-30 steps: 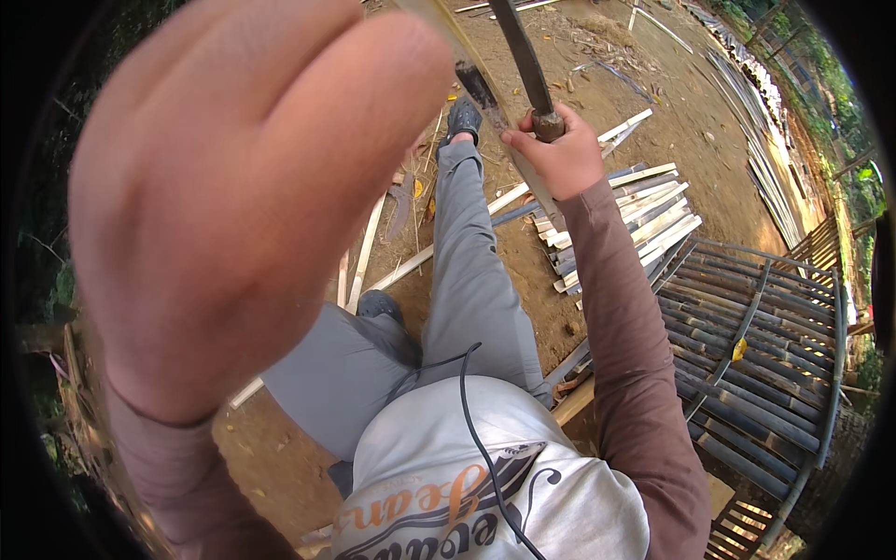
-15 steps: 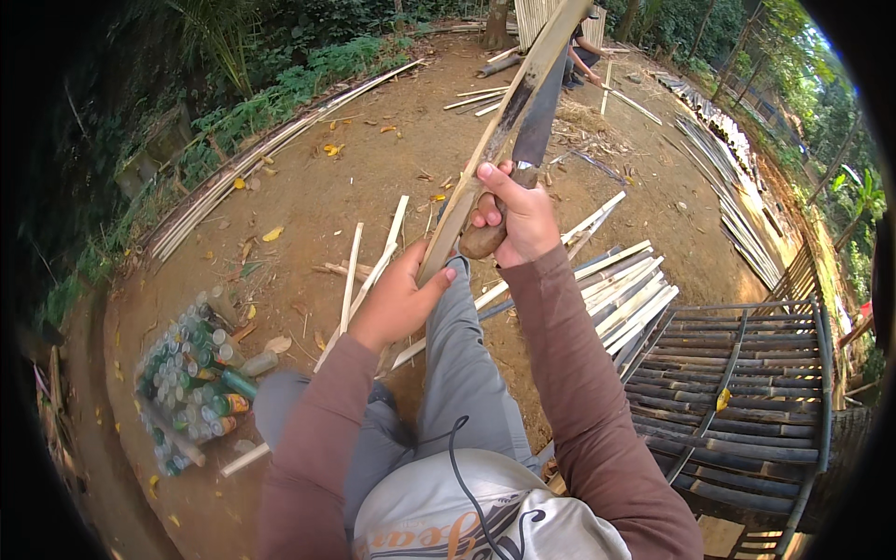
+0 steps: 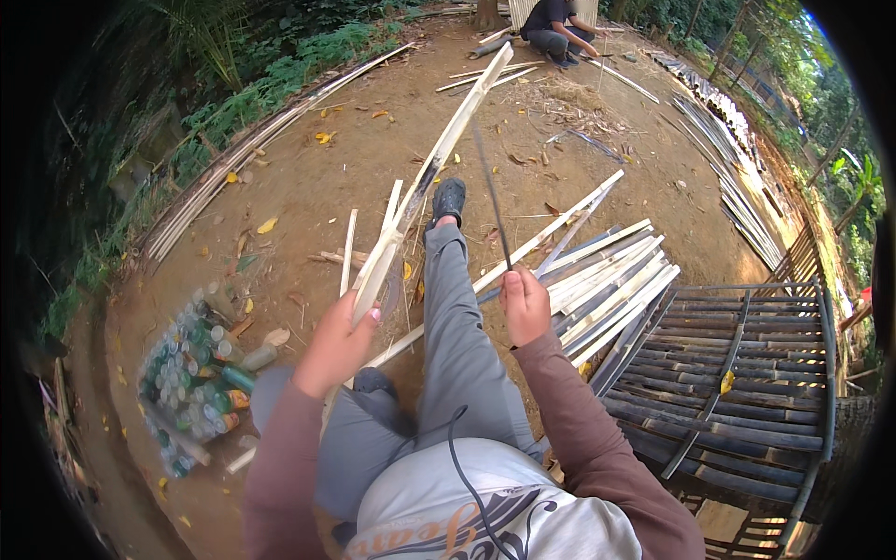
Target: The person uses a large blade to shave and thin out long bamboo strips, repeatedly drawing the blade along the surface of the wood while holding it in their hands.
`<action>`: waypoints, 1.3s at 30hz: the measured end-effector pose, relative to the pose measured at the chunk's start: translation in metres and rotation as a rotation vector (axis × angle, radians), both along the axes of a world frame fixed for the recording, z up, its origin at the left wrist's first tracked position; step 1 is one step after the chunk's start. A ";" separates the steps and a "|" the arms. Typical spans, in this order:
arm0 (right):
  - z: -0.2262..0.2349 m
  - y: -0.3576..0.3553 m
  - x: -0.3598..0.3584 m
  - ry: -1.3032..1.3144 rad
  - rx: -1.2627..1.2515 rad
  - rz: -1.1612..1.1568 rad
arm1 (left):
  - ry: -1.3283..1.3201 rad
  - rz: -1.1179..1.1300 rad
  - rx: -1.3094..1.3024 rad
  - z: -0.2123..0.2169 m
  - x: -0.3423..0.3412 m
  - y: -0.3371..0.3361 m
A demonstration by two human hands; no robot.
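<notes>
My left hand (image 3: pixel 338 341) is closed around the lower end of a long pale bamboo strip (image 3: pixel 457 129), which slants up and away to the right. A dark patch marks the strip partway along. In my right hand (image 3: pixel 525 308) is a machete, its dark blade (image 3: pixel 492 196) seen nearly edge-on and pointing away from me. The blade stands to the right of the strip, apart from it. My fingers hide its handle. Below the hands are my grey-trousered legs, the right one (image 3: pixel 457 308) stretched forward.
Split bamboo strips (image 3: pixel 616 294) lie heaped to the right, beside a bamboo slat rack (image 3: pixel 728 373). Bottles (image 3: pixel 201 373) are piled at left. Another person (image 3: pixel 557 33) crouches at the far end of the dirt yard. More poles (image 3: pixel 737 205) line the right edge.
My hands have moved apart. The machete has come away from the strip and turned edge-on, in my lowered right hand. My left hand and the strip have shifted down and left.
</notes>
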State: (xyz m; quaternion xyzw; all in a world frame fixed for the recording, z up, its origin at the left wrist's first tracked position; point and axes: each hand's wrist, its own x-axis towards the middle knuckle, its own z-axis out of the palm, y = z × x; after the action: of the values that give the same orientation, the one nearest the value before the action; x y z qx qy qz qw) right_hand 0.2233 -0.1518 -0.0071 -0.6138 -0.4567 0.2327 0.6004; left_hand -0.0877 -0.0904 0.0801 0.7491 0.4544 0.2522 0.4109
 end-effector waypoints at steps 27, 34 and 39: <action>0.064 -0.016 0.070 -0.953 -0.481 0.052 | 0.516 -0.038 0.163 0.000 -0.022 -0.095; 0.075 -0.026 0.048 -1.013 -0.400 0.091 | 0.569 -0.023 0.104 0.004 -0.021 -0.096; 0.082 0.000 0.104 -0.974 -0.588 -0.103 | 0.662 -0.075 0.095 0.004 -0.027 -0.108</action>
State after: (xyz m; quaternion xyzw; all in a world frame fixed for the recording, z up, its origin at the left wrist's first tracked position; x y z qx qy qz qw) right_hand 0.3273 -0.1513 0.0752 -0.8131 -0.5661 0.0106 0.1351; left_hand -0.1143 -0.1982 0.0839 0.8248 0.5230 0.0007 0.2147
